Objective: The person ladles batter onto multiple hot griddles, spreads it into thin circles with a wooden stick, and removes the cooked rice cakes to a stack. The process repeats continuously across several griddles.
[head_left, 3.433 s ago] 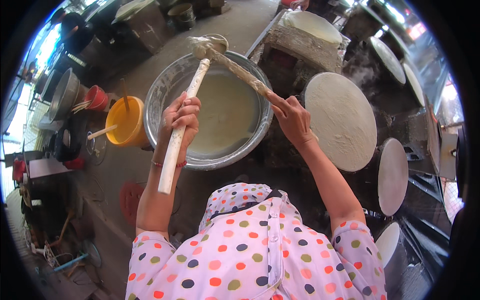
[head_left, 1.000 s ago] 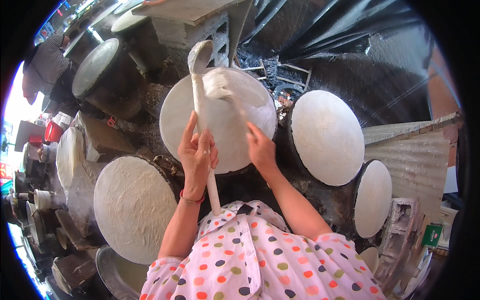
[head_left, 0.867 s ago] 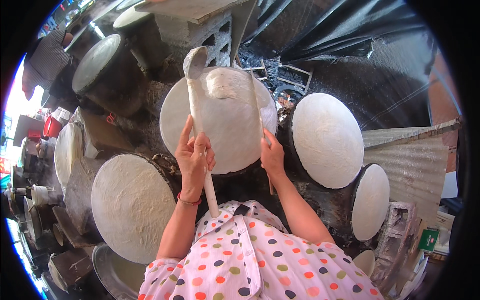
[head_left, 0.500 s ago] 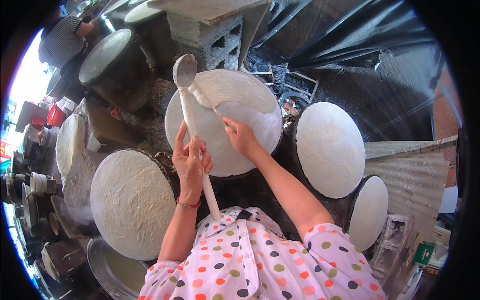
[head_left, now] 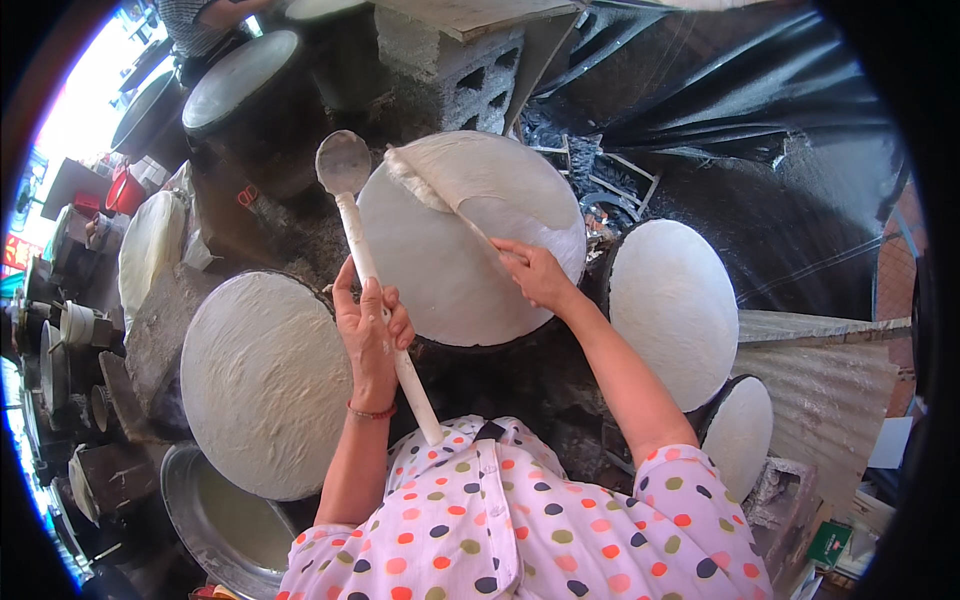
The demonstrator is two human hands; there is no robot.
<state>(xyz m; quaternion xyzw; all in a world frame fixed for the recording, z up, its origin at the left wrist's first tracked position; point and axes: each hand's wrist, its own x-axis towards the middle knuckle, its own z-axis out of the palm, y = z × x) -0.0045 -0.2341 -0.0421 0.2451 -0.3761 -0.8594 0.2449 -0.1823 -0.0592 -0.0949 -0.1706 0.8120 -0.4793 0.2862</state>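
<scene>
My left hand (head_left: 370, 335) is closed round the long pale handle of a ladle (head_left: 360, 240). The ladle's bowl points up and away, at the left rim of a round griddle (head_left: 430, 295), and the handle's lower end meets my shirt. My right hand (head_left: 538, 277) pinches the thin handle of a spreader (head_left: 468, 222). Its batter-coated edge lies at the griddle's far left. Beyond the spreader, a thin layer of creamy batter (head_left: 510, 170) covers the far part of the griddle; the nearer surface looks smooth and whitish.
Other round griddles covered in white stand at left (head_left: 265, 385) and right (head_left: 672, 310). A metal basin (head_left: 235, 520) holding cloudy liquid sits low at left. Far left is a red bucket (head_left: 125, 192); another person's arm (head_left: 230, 12) shows at the top. Black plastic sheeting (head_left: 740, 120) hangs behind.
My right hand has moved rightward, swinging the spreader to a more slanted angle. The ladle in my left hand leans further left. The whole view has shifted a little.
</scene>
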